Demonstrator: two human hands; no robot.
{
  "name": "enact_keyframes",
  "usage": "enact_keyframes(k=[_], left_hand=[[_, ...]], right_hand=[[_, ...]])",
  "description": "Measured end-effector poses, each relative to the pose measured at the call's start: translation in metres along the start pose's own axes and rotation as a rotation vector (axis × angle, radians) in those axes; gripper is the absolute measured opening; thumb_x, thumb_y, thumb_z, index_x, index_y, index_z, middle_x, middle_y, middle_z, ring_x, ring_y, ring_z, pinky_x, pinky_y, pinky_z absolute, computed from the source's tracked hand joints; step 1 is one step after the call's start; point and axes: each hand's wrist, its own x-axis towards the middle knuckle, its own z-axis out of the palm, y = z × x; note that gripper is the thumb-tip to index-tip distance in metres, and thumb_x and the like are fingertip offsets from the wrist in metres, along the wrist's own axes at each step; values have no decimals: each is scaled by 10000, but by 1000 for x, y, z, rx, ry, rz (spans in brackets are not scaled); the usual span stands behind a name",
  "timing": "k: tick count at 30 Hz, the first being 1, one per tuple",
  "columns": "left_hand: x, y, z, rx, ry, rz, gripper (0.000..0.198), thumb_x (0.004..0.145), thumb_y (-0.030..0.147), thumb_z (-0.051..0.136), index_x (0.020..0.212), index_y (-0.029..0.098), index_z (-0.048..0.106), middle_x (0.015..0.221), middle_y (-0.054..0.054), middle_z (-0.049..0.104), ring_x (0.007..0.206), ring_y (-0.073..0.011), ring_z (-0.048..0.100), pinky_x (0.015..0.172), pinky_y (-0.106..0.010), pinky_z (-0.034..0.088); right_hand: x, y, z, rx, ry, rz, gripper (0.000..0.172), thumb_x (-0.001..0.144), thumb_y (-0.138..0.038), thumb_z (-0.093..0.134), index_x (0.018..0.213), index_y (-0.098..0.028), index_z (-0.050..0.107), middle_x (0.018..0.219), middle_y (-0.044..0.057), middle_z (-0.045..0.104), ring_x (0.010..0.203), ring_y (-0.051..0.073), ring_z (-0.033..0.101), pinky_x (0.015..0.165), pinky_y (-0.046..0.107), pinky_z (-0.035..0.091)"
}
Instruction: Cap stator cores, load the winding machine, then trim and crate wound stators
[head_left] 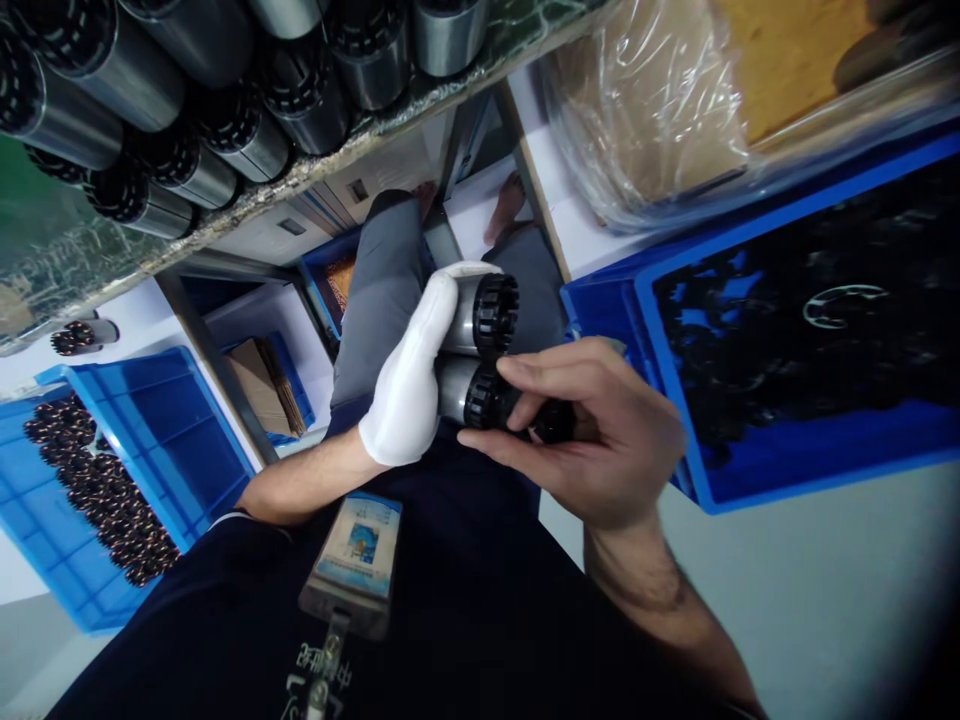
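My left hand [411, 375], in a white glove, is wrapped round two metal cylinders, one above the other. Both the upper cylinder [466, 318] and the lower cylinder [454, 388] have a black slotted end facing right. My bare right hand [600, 430] is at the lower cylinder's black end, thumb and fingers closed round small black plastic pieces [553, 421]. Its fingertips touch or almost touch the slotted rims. The fingers partly hide the black pieces, so their exact shape and number cannot be made out.
Similar metal cylinders [247, 140] stand on the green bench [45, 230] above. A blue bin of dark parts [795, 330] is at the right, below a plastic-wrapped carton [660, 110]. Another blue bin [172, 430] holds copper-tipped parts at the left. A single part [84, 335] lies nearby.
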Motion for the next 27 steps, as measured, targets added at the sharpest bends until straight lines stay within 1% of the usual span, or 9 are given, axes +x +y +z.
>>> enact_keyframes(k=[3, 6, 9, 13, 17, 19, 21, 24, 27], left_hand=[[2, -3, 5, -87, 42, -20, 488, 1110, 716, 619, 1306, 291, 761, 1359, -56, 806, 1519, -374, 657, 1273, -519, 589], [0, -1, 8, -175, 99, -59, 497, 1136, 687, 563, 1389, 285, 712, 1432, -70, 796, 1616, -398, 578, 1240, -555, 607], [-4, 5, 2, -162, 89, -17, 457, 1058, 665, 732, 1322, 293, 713, 1468, -67, 775, 1662, -410, 521, 1270, -559, 579], [-2, 10, -12, -164, 8, 66, 602, 831, 534, 1021, 1271, 316, 672, 1367, -44, 768, 1543, -366, 653, 1250, -532, 591], [6, 2, -12, -255, -114, -9, 778, 905, 966, 694, 1294, 293, 718, 1278, -111, 784, 1462, -402, 704, 1121, -542, 679], [9, -5, -11, -288, -110, -144, 890, 919, 1061, 501, 1197, 252, 744, 1227, -144, 796, 1452, -438, 707, 1072, -562, 710], [11, -11, -12, -289, -53, -254, 863, 922, 1055, 520, 1182, 259, 730, 1203, -122, 805, 1415, -435, 736, 1029, -566, 733], [11, -21, -15, -253, -6, -325, 774, 918, 986, 661, 1217, 272, 693, 1157, -89, 807, 1179, -377, 835, 881, -523, 767], [4, -32, -13, -191, -100, -322, 801, 745, 747, 1014, 1261, 286, 613, 1119, -39, 813, 863, -263, 833, 723, -424, 746]], right_hand=[[0, 0, 6, -145, 42, -26, 536, 888, -341, 1042, 1374, -425, 831, 1190, 33, 834, 633, 182, 683, 598, 419, 695], [-6, 5, 13, -294, 150, -154, 666, 840, -246, 1059, 1449, -332, 802, 1282, 90, 834, 744, 212, 757, 560, 371, 677], [-13, 10, 8, -206, 198, -88, 712, 817, -219, 1047, 1462, -345, 773, 1161, 55, 868, 710, 226, 763, 579, 386, 665], [-12, 8, -12, 169, -87, 255, 585, 841, -296, 1050, 1352, -318, 764, 716, -80, 732, 500, 155, 632, 458, 296, 529], [2, 1, -14, 337, -348, 352, 451, 867, -332, 1041, 1213, -253, 762, 614, -114, 660, 482, 128, 614, 469, 259, 488], [6, -3, -8, 191, -256, 318, 399, 869, -339, 1044, 1164, -254, 790, 648, -93, 684, 534, 139, 645, 531, 282, 532], [8, -7, -1, 8, -69, 231, 354, 860, -315, 1051, 1134, -280, 830, 816, -36, 767, 598, 153, 672, 569, 319, 570], [10, -7, 7, 3, 245, 147, 192, 932, -318, 991, 1054, -306, 844, 997, 6, 769, 582, 128, 617, 470, 320, 508], [18, -4, 15, 260, 458, 124, 170, 1056, -379, 870, 964, -268, 780, 892, -23, 661, 456, 67, 460, 298, 246, 316]])
